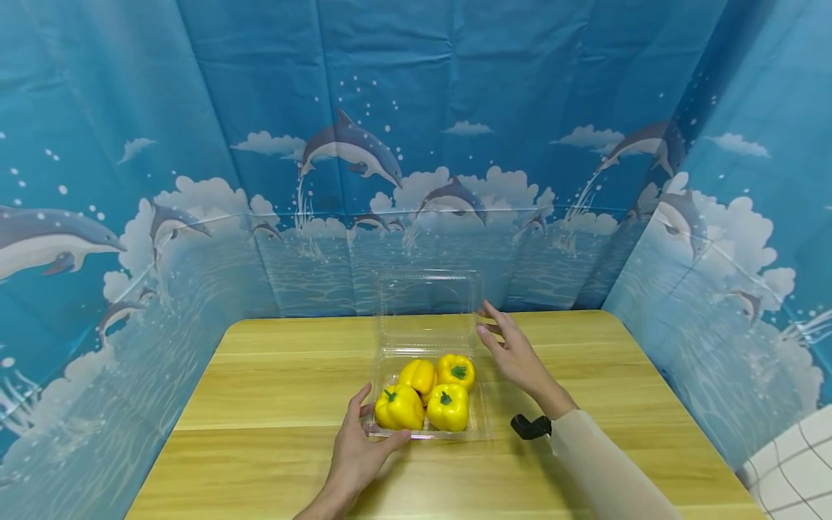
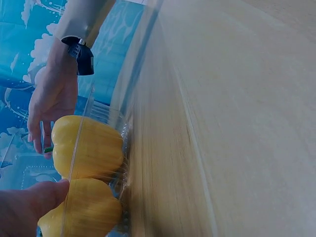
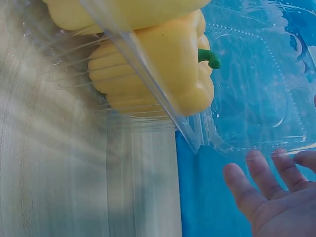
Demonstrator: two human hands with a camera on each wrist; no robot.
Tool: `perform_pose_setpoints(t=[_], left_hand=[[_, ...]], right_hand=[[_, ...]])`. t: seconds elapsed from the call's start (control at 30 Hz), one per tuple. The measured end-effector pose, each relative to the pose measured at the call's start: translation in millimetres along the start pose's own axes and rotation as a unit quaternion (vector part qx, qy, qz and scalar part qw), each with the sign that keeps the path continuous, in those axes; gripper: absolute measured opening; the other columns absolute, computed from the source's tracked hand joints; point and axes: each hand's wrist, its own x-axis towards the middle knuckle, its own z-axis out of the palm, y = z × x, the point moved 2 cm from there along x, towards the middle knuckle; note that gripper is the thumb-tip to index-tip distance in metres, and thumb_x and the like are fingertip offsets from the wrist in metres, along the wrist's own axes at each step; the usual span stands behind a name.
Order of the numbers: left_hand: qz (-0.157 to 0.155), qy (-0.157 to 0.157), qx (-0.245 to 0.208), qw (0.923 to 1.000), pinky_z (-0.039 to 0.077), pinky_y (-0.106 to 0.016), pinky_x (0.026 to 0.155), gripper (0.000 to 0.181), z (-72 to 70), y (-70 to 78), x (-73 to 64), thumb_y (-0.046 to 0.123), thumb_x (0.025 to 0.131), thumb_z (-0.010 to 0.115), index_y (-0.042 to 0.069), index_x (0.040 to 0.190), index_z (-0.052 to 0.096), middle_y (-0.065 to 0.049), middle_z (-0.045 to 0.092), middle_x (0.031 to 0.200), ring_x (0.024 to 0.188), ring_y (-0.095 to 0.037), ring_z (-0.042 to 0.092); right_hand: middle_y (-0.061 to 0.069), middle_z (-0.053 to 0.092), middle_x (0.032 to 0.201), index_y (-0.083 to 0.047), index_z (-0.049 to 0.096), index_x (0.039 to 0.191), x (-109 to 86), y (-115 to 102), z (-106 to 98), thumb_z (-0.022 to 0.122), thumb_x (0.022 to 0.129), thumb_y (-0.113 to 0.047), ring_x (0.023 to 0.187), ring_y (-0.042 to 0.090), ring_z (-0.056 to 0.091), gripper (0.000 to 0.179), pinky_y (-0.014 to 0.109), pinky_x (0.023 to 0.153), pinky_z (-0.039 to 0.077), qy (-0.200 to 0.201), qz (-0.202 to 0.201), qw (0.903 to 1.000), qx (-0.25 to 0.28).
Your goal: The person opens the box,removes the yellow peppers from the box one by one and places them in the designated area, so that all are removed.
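A clear plastic clamshell box (image 1: 479, 417) lies on the table with several yellow bell peppers in it. Two are in front, a left pepper (image 1: 399, 409) and a right pepper (image 1: 448, 410); others, such as the back right pepper (image 1: 455, 370), sit behind them. Its hinged lid (image 1: 427, 307) stands raised at the back. My left hand (image 1: 357, 456) grips the front left corner, thumb on the front rim and fingers along the left side. Beside the lid's right edge is my right hand (image 1: 516, 359), fingers extended; in the right wrist view its fingertips (image 3: 254, 155) come near the lid's edge, contact unclear.
The box lies on a wooden-look table (image 1: 273, 404). A blue curtain (image 1: 416, 87) with dolphins and clouds hangs behind it and along both sides. On my right wrist is a black strap-mounted device (image 1: 529, 427). White tiles (image 1: 796, 462) show at the lower right.
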Motion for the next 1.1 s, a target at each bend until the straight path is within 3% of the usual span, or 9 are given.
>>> perform_pose_setpoints(t=[0.2,0.43,0.93,1.1], left_hand=[[0.006,0.006,0.009,0.9999,0.068,-0.047,0.095,0.118,0.3,1.6,-0.7,0.03,0.083,0.108,0.017,0.179,0.04,-0.027,0.062,0.163,0.133,-0.039,0.07],[0.009,0.015,0.027,0.9995,0.066,-0.056,0.103,0.12,2.1,2.5,-1.7,0.031,0.081,0.109,0.018,0.179,0.041,-0.025,0.064,0.16,0.133,-0.039,0.07],[0.023,0.004,0.033,0.9992,0.064,-0.04,0.089,0.122,1.0,2.7,-1.0,0.031,0.081,0.109,0.017,0.18,0.04,-0.023,0.066,0.154,0.121,-0.029,0.069],[0.028,-0.003,0.036,0.999,0.066,-0.036,0.087,0.122,-0.4,3.3,-1.1,0.031,0.082,0.109,0.015,0.18,0.039,-0.024,0.064,0.156,0.121,-0.029,0.071]], right_hand=[[0.027,0.042,0.182,-0.004,0.024,0.185,3.1,3.0,1.1,0.048,0.128,-0.036,0.162,0.055,0.054,0.069,0.075,0.13,0.047,-0.017,0.009,0.9998,-0.007],[0.03,0.039,0.184,0.001,0.029,0.183,5.0,8.5,2.9,0.049,0.128,-0.038,0.161,0.057,0.054,0.07,0.074,0.131,0.047,-0.039,0.027,0.9989,-0.005],[0.031,0.038,0.185,0.003,0.04,0.178,5.5,18.8,10.4,0.048,0.128,-0.038,0.162,0.06,0.05,0.065,0.073,0.13,0.049,-0.081,0.08,0.9934,-0.014],[0.033,0.039,0.184,0.004,0.043,0.176,3.7,26.5,12.1,0.048,0.128,-0.039,0.158,0.057,0.056,0.065,0.069,0.127,0.053,-0.11,0.093,0.9893,-0.022]])
